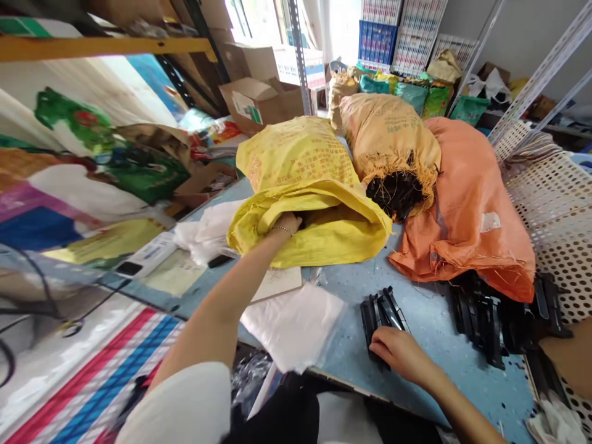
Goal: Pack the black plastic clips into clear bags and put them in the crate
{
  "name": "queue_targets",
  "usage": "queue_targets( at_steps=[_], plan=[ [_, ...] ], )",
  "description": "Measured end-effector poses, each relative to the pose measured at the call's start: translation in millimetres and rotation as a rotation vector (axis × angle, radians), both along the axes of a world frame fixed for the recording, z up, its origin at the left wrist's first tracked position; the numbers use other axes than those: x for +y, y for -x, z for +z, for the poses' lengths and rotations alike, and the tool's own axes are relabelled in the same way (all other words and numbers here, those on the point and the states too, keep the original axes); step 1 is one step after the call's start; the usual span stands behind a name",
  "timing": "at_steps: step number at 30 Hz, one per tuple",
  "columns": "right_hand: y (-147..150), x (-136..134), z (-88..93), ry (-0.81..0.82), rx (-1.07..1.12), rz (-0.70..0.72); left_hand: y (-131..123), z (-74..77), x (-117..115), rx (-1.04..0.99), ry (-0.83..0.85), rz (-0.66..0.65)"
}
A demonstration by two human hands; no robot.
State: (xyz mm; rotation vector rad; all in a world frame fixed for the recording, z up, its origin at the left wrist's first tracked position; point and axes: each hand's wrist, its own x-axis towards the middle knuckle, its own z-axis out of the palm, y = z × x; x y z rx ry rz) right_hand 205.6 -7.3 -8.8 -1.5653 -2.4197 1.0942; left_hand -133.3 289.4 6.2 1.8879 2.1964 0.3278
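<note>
My left hand reaches into the open mouth of a yellow woven sack lying on the blue table; its fingers are hidden inside the sack. My right hand rests near the table's front edge, fingers curled on a small stack of black plastic parts. A thin bracelet shows on the left wrist.
A tan sack with black contents spilling out and an orange sack lie behind. More black parts are piled at the right beside white perforated baskets. White plastic bags lie at the front; cardboard boxes and shelving stand behind.
</note>
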Motion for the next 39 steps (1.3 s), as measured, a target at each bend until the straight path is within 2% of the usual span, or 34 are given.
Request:
queue_targets(
  at_steps=[2, 4, 7, 9, 12, 15, 17, 18, 21, 23, 26, 29, 30, 32, 36, 37, 39],
  plan=[
    [5.2, 7.5, 0.9, -0.002, 0.052, 0.028, -3.4, -1.6, -26.9, 0.032, 0.011, 0.014],
    [10.3, 17.1, 2.4, -0.016, 0.141, 0.018, -11.0, 0.2, -64.4, 0.038, -0.084, -0.039],
    [18.2, 35.4, 4.7, 0.013, 0.424, -0.187, -31.7, 6.0, -138.8, -0.081, -0.295, -0.186],
    [24.0, 48.0, 6.4, 0.085, 0.711, -0.368, -50.0, 8.5, -192.9, -0.208, -0.351, -0.288],
    [33.7, 60.8, 11.0, 0.126, 1.057, -0.507, -77.2, 6.2, -260.1, -0.419, -0.305, -0.444],
    [45.0, 58.8, 18.5, 0.019, 1.137, -0.605, -100.4, -2.4, -294.1, -0.764, -0.133, -0.485],
    [52.6, 49.4, 25.2, -0.032, 1.091, -0.638, -114.5, -8.6, -299.8, -0.970, -0.008, -0.432],
    [55.6, 43.2, 29.1, -0.035, 1.051, -0.610, -121.2, -10.9, -299.6, -1.034, 0.031, -0.381],
    [55.8, 25.5, 42.2, -0.088, 0.905, -0.385, -135.4, -12.5, -295.8, -1.174, 0.070, -0.206],
    [47.2, 18.7, 50.2, -0.270, 0.784, -0.293, -137.4, -8.7, -295.4, -1.312, 0.156, -0.137],
    [29.0, 18.5, 55.8, -0.600, 0.499, -0.244, -132.5, 1.0, -298.8, -1.467, 0.345, -0.111],
    [18.9, 25.8, 51.9, -0.712, 0.239, -0.089, -130.1, 8.9, -302.9, -1.490, 0.379, -0.150],
    [18.3, 29.0, 49.2, -0.707, 0.205, -0.060, -131.4, 10.3, -303.7, -1.471, 0.369, -0.165],
    [19.4, 35.0, 43.3, -0.631, 0.223, -0.098, -135.8, 11.0, -304.0, -1.408, 0.334, -0.173],
    [22.8, 35.5, 33.9, -0.226, 0.426, -0.265, -140.4, 8.0, -297.5, -1.367, 0.216, -0.088],
    [24.0, 30.9, 32.0, -0.169, 0.442, -0.239, -139.0, 7.7, -294.8, -1.388, 0.187, -0.049],
    [27.9, 16.3, 28.0, -0.200, 0.383, -0.083, -133.7, 7.8, -289.3, -1.418, 0.145, 0.027]
  ],
)
